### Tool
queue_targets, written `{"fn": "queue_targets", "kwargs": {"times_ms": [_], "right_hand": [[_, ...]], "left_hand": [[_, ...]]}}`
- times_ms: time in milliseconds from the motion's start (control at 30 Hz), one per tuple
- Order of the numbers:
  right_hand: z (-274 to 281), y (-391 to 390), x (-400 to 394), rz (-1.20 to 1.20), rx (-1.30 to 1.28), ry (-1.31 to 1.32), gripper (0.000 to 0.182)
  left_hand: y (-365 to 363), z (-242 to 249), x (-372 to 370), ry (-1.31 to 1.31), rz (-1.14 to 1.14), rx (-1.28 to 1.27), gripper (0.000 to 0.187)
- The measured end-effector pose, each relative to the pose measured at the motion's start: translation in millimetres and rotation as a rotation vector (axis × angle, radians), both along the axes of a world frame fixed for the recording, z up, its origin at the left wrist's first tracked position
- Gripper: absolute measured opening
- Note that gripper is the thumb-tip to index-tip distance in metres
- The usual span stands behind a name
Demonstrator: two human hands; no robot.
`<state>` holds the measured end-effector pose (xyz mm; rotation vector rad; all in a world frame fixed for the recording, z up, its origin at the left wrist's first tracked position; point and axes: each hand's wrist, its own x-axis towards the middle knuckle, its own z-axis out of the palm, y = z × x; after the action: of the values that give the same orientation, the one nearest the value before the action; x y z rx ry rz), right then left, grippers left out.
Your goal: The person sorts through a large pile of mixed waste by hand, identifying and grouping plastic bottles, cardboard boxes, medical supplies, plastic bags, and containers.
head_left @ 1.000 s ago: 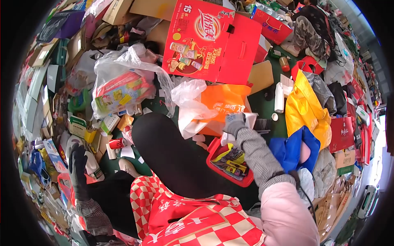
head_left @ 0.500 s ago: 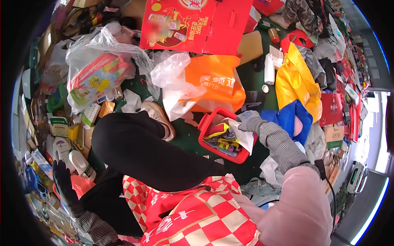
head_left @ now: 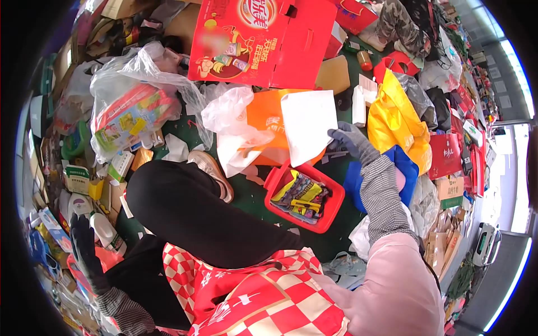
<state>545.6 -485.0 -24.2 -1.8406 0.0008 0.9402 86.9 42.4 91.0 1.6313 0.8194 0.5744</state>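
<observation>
Green floor (head_left: 244, 203), littered: yellow-and-dark plastic packets (head_left: 304, 193) inside open red plastic tub (head_left: 325, 225); flat white rectangular sheet (head_left: 310, 123) outside it, over orange-and-white bag (head_left: 263, 112), at grey-gloved right hand (head_left: 351, 143), grip unclear; dark-gloved left hand (head_left: 85, 246), grip released.

- Red printed carton (head_left: 302, 50), upper centre;
- clear plastic bag (head_left: 119, 84), upper left, colourful pack (head_left: 134, 119) inside;
- yellow bag (head_left: 392, 120) just beside blue bag (head_left: 412, 180);
- person in camouflage trousers (head_left: 394, 23), upper right.
</observation>
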Motion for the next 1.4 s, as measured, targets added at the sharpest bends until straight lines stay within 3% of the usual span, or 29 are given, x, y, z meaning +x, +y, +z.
{"fn": "queue_targets", "kwargs": {"times_ms": [167,333,400,433,467,533,600,667,767,900,1033,1067,1100,1133,1167,1200,1233,1267,1300,1400], "right_hand": [[-19.9,15.7,-10.7,-0.076,-0.02,-0.02,0.022],[-19.9,6.5,-12.5,-0.031,0.058,-0.161,0.022],[-11.7,-9.2,-16.3,0.012,-0.061,-0.179,0.025],[13.1,-6.5,-30.2,0.186,-0.396,-0.645,0.028],[33.3,-4.1,-38.6,0.292,-0.522,-0.593,0.027],[50.6,-9.0,-59.0,0.468,-0.673,-0.752,0.024],[35.8,-23.5,-85.1,0.517,-0.646,-0.976,0.021],[15.7,-31.2,-108.2,0.766,-0.804,-0.947,0.018],[-23.3,-42.9,-140.0,0.902,-0.992,-0.987,0.018],[-22.7,-33.2,-156.6,0.76,-1.067,-1.018,0.022],[-82.1,-36.1,-156.3,0.889,-1.194,-0.969,0.016],[-95.8,-32.0,-154.4,0.962,-1.246,-0.97,0.023],[-111.3,-26.4,-149.2,1.008,-1.266,-0.887,0.026],[-92.5,1.3,-146.2,1.056,-1.279,-0.799,0.029],[-68.5,22.4,-137.8,1.177,-1.292,-0.501,0.035],[-56.7,36.0,-121.7,1.128,-1.273,-0.475,0.038],[-50.0,44.3,-103.0,1.082,-1.257,-0.449,0.042],[-38.9,51.5,-86.3,1.037,-1.24,-0.422,0.046],[-13.3,60.4,-71.6,0.846,-1.081,-0.467,0.062],[-25.4,84.8,-42.4,0.711,-0.887,-0.812,0.064]], "left_hand": [[-2.4,5.0,-3.4,0.121,-0.002,0.062,0.045],[0.0,0.0,-6.6,0.016,0.019,-0.019,0.045],[-10.8,1.7,1.9,-0.005,0.055,-0.041,0.045],[-10.8,1.9,3.0,0.043,0.019,0.001,0.044],[-10.7,2.3,4.9,0.083,-0.013,0.045,0.044],[-7.6,3.3,6.4,0.141,-0.055,0.116,0.044],[-4.9,-2.8,7.4,0.138,-0.081,0.123,0.044],[-1.4,-6.1,9.2,0.129,-0.093,0.119,0.044],[3.4,-9.6,10.1,0.119,-0.114,0.114,0.044],[7.3,-10.8,7.4,0.122,-0.13,0.12,0.044],[16.5,-12.1,9.1,0.107,-0.146,0.104,0.044],[18.3,-13.8,8.2,0.099,-0.148,0.095,0.044],[18.9,-16.9,6.4,0.095,-0.152,0.092,0.044],[20.9,-17.9,4.5,0.081,-0.158,0.07,0.044],[23.5,-18.3,2.7,0.081,-0.175,0.057,0.044],[27.6,-18.6,0.7,0.056,-0.192,0.013,0.044],[16.1,-10.7,8.5,0.23,-0.215,0.271,0.043],[19.7,-12.3,5.2,0.232,-0.203,0.279,0.043],[22.9,-15.5,2.8,0.232,-0.189,0.288,0.043],[18.6,-21.0,0.0,0.187,-0.172,0.255,0.041]]}}
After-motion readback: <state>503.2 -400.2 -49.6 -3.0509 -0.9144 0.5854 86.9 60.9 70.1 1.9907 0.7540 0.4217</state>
